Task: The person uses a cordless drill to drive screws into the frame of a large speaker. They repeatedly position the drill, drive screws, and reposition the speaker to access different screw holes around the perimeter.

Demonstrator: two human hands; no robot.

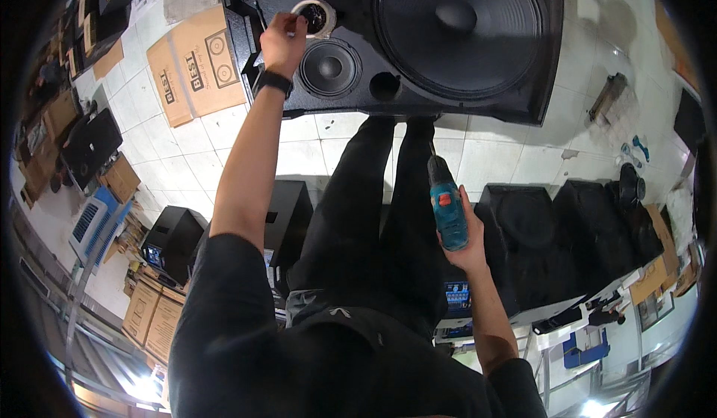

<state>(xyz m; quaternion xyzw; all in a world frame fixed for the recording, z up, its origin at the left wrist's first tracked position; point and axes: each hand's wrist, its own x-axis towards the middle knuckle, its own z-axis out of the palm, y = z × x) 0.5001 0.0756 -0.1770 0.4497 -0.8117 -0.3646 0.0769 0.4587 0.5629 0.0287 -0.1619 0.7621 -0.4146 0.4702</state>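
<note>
My right hand grips a teal and black cordless drill with a red patch. The drill's long bit points away from me, toward the speaker cabinet. My left hand, with a dark band on its wrist, is over the cabinet's left part. Its fingers are pinched together at the edge of a pale ring like a tape roll, which holds small dark pieces, perhaps screws. What the fingertips hold is too small to tell. The black speaker cabinet lies face up, showing a large cone and a smaller cone.
A flattened brown carton lies on the white tiled floor left of the cabinet. Black speaker boxes stand close by on the right and left. A blue and white air cooler is farther left.
</note>
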